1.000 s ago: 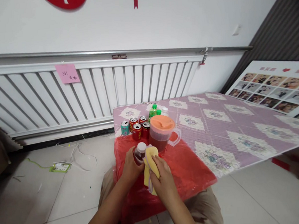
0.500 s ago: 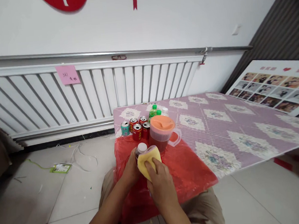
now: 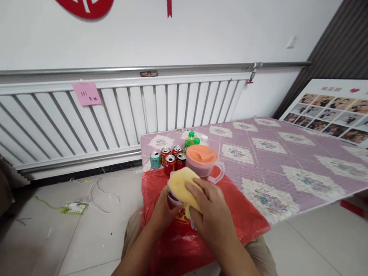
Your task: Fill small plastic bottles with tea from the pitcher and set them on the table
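Note:
My left hand (image 3: 163, 211) is closed around a small clear bottle (image 3: 174, 199), whose top is hidden behind a yellow cloth (image 3: 183, 186). The cloth is pinched in my right hand (image 3: 209, 202) and lies against the bottle's upper part. Both hands are over a red plastic sheet (image 3: 245, 212). Just behind them stands a clear pitcher with an orange lid (image 3: 201, 154), its handle to the right. To its left are several open cans (image 3: 170, 163), red ones and a teal one. Green-capped bottles (image 3: 190, 141) stand behind the pitcher.
A purple flowered cover (image 3: 237, 152) spreads over the table to the right. Behind it is a white radiator (image 3: 162, 105) with a pink note (image 3: 86, 93). A photo board (image 3: 339, 107) leans at the right. A power strip (image 3: 74, 208) and cables lie on the floor at left.
My right hand and the yellow cloth have moved up over the bottle's top, covering the white cap that showed before. My left hand still holds the bottle. The view has shifted slightly.

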{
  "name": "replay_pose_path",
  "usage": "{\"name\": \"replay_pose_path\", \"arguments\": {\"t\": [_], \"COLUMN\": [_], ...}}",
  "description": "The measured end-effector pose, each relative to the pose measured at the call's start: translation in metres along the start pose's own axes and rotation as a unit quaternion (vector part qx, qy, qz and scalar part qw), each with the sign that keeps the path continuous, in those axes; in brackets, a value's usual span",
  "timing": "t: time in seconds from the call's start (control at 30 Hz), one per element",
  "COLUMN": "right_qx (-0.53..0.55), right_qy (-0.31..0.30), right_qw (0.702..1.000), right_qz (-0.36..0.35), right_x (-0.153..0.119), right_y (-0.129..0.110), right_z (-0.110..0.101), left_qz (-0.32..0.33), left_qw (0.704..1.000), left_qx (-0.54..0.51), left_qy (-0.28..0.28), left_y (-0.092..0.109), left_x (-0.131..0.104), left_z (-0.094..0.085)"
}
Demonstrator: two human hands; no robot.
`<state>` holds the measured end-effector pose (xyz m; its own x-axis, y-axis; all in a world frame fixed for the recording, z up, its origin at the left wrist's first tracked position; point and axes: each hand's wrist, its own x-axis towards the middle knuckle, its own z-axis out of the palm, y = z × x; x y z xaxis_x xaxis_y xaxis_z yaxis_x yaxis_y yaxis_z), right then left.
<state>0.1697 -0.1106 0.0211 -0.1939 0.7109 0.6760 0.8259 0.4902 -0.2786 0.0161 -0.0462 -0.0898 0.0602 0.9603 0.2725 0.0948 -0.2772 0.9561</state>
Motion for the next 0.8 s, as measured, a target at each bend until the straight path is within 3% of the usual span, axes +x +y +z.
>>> {"name": "replay_pose_path", "arguments": {"t": [0.17,0.33,0.53,0.67,0.8], "right_qx": [0.001,0.099,0.215,0.181,0.147], "right_qy": [-0.035,-0.036,-0.017,0.032,0.016], "right_qw": [0.998,0.983,0.929,0.953,0.979], "right_qz": [0.050,0.149,0.300,0.241,0.139], "right_x": [0.009,-0.026,-0.060,-0.053,-0.044], "right_y": [0.013,0.043,0.066,0.062,0.056], "right_z": [0.035,0.074,0.072,0.068,0.078], "left_qz": [-0.008,0.001,-0.008,-0.025,-0.018], "left_qw": [0.999,0.998,0.997,0.995,0.998], "left_qx": [0.040,0.035,0.079,0.084,0.053], "left_qy": [-0.035,-0.047,-0.010,0.044,0.011], "left_y": [-0.002,0.001,-0.004,-0.013,-0.013], "left_x": [0.000,0.004,0.001,0.001,0.003], "left_z": [-0.001,-0.002,0.005,0.014,0.012]}}
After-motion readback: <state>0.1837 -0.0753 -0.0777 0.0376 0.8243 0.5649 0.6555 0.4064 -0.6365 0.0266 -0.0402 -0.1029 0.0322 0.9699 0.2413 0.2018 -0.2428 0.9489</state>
